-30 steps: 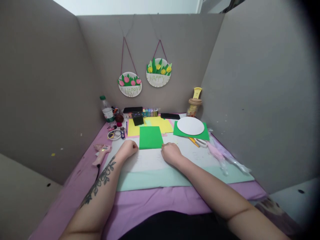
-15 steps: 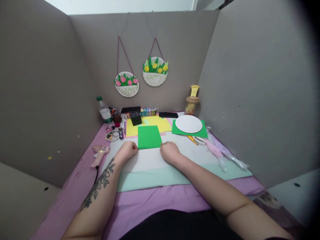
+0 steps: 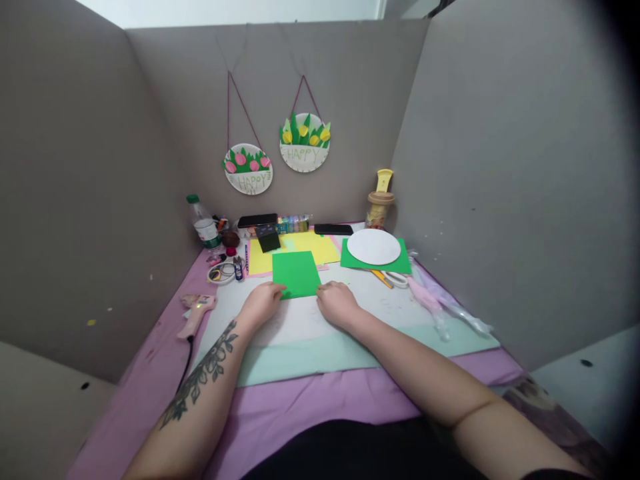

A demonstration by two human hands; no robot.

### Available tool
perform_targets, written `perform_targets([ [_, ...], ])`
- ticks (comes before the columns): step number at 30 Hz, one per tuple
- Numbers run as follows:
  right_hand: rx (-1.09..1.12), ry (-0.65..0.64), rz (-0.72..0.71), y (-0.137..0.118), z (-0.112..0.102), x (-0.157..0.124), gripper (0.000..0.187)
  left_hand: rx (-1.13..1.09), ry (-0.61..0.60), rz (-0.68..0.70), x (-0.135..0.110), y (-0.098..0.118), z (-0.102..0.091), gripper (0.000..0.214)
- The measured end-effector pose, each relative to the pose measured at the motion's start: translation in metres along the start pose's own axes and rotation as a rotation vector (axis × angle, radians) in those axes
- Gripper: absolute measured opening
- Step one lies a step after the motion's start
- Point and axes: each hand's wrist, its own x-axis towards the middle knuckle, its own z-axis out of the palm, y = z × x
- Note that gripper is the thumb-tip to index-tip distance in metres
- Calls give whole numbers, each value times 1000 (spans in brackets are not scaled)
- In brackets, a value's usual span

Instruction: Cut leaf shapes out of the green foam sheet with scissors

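A green sheet of paper point(image 3: 296, 272) lies on the white work surface in front of me. It looks folded, though its layers are hard to make out. At its lower left corner, the fingertips of my left hand point(image 3: 261, 305) close on the near edge. My right hand point(image 3: 339, 304) has its fingers curled round the lower right corner. Under the far part of the green paper are yellow sheets point(image 3: 320, 247) with pink ones showing at their borders.
To the right, a white disc point(image 3: 374, 247) lies on green paper, near scissors point(image 3: 397, 279) and plastic-wrapped pink material point(image 3: 425, 297). A pink glue gun point(image 3: 197, 315), a tape roll point(image 3: 221, 272) and a bottle point(image 3: 206, 228) stand left. Two decorated plates point(image 3: 305, 155) hang behind.
My left hand has moved right and its fingers now reach onto the green paper's lower left corner. The right hand stays at its corner. The whole view has shifted slightly.
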Motion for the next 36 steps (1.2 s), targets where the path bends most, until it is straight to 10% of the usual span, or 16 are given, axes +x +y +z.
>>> perform_targets([
  [15, 296, -62, -352, -31, 18, 6, 53, -124, -88, -91, 0, -16, 5, 26],
  [25, 337, 61, -34, 37, 14, 25, 22, -150, -118, -43, -2, -16, 3, 25],
  [36, 324, 67, 87, 21, 18, 33, 22, -65, -129, -77, -3, -10, 1, 26],
])
